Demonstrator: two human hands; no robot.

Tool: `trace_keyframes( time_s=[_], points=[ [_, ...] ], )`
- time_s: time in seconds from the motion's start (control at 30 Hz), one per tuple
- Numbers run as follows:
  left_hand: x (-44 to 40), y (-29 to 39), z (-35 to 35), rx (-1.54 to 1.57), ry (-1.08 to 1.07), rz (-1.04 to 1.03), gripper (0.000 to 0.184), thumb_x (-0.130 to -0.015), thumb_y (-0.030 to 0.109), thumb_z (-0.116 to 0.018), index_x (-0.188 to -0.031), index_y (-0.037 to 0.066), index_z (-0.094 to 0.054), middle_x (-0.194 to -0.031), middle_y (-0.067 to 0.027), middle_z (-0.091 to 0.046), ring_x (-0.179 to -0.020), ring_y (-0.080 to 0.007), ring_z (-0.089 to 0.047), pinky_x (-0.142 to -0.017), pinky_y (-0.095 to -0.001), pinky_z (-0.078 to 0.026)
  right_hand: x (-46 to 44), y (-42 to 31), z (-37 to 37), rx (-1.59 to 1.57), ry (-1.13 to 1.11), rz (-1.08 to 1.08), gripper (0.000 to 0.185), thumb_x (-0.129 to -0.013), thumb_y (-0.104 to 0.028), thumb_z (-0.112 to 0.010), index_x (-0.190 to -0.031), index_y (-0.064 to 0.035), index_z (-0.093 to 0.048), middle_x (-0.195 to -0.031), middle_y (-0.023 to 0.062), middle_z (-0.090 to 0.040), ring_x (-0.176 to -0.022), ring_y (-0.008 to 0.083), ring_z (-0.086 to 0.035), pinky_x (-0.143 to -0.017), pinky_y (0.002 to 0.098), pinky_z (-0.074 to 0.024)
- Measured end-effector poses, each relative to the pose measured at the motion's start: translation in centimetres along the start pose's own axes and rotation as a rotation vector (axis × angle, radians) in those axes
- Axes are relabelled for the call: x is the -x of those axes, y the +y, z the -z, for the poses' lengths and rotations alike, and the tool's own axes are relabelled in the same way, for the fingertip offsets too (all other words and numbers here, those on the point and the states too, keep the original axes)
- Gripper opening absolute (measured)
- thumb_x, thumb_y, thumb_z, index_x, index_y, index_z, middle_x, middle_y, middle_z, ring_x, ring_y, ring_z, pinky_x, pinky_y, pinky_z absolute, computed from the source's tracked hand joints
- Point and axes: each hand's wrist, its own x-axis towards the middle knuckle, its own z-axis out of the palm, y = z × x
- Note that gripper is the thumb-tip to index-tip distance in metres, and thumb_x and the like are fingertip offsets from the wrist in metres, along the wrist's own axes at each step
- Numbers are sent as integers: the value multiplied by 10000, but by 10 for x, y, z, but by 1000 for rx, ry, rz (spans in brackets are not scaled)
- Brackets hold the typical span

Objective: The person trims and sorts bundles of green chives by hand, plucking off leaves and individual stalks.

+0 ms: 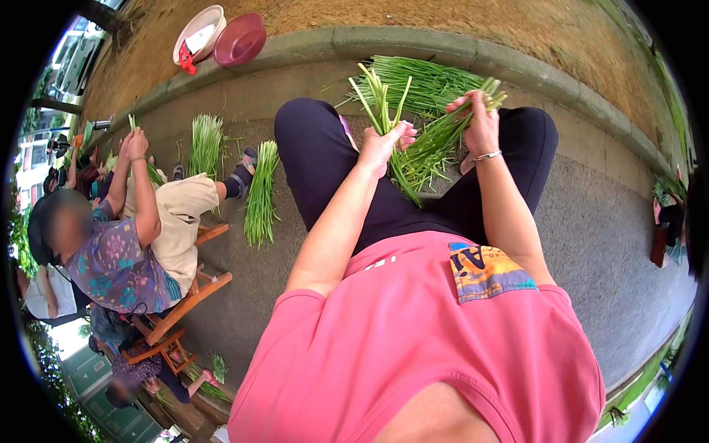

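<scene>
My left hand (380, 148) is closed round a small bunch of long green stalks (382, 107), whose pale ends point up and whose leafy tips hang between my knees. To its right my right hand (481, 125) grips another bunch of green stalks (436, 148), with ends sticking out past the fingers near my right knee. Beyond both hands a large pile of green stalks (425, 83) lies on the ground by the curb. Loose stalks and trimmings are scattered below the hands.
Two basins, one pale (199, 26) and one maroon (241, 40), stand at the curb (295, 46). Bundles of stalks (261, 196) lie on the pavement at left. A seated person (122, 255) holds stalks there; more people sit behind and at far right.
</scene>
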Motion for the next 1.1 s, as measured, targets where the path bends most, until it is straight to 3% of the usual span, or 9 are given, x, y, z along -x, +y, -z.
trace_keyframes(
  time_s=[0.13, 0.2, 0.23, 0.37, 0.47, 0.77, 1.1],
  points=[
    [2, 3, -1, -50, 18, 5, 209, -857, 176, -544, -926, -14, -596, -788, -98, -628, -666, -142, -602, -571, -238, -475, -13, -12, 15, -26, 199, 158, 189, -915, -238, -433, -887, -53, -461, -616, 31, -497, -525, 142, -516, -495, 247, -445],
    [3, 7, -1, -90, 4, 21, 207, -853, 173, -548, -919, -15, -602, -748, -87, -621, -619, -128, -577, -548, -228, -457, -16, -7, 23, 245, 276, 270, 183, -919, -229, -425, -876, -56, -468, -580, 1, -442, -464, 84, -439, -435, 213, -396],
    [4, 8, -1, -132, -11, 39, 205, -850, 171, -552, -912, -16, -607, -708, -76, -615, -573, -114, -553, -524, -218, -439, -12, -4, 16, 306, 286, 272, 181, -892, -244, -491, -847, -68, -487, -559, -28, -416, -432, 51, -389, -385, 205, -336],
    [4, 8, -4, -192, -95, 14, 200, -834, 163, -571, -891, -23, -619, -660, -61, -597, -509, -97, -487, -483, -211, -393, 11, -1, -23, 355, -38, -89, 175, -782, -216, -657, -811, -66, -572, -571, -62, -448, -417, 30, -354, -370, 188, -281],
    [6, 9, -6, -167, -162, 50, 193, -810, 145, -597, -886, -31, -620, -651, -61, -590, -489, -96, -456, -463, -216, -363, 23, 5, -38, 299, -217, -201, 128, -766, -136, -665, -836, -54, -597, -564, -56, -476, -416, 28, -361, -385, 193, -290],
    [13, 16, -11, -96, -289, 122, 296, -744, 95, -663, -992, -41, -578, -827, -124, -633, -579, -124, -556, -532, -209, -418, 21, 2, -31, 131, -161, -245, 132, -788, -131, -638, -738, -69, -532, -519, -56, -422, -415, 41, -334, -404, 202, -268],
    [6, 9, -2, -113, -341, 169, 300, -760, 113, -649, -1015, -29, -577, -861, -124, -632, -670, -152, -602, -578, -251, -453, 10, -14, -14, -35, -204, -236, 117, -817, -124, -596, -767, -87, -496, -558, -58, -390, -428, 49, -317, -432, 214, -278]
  ],
)
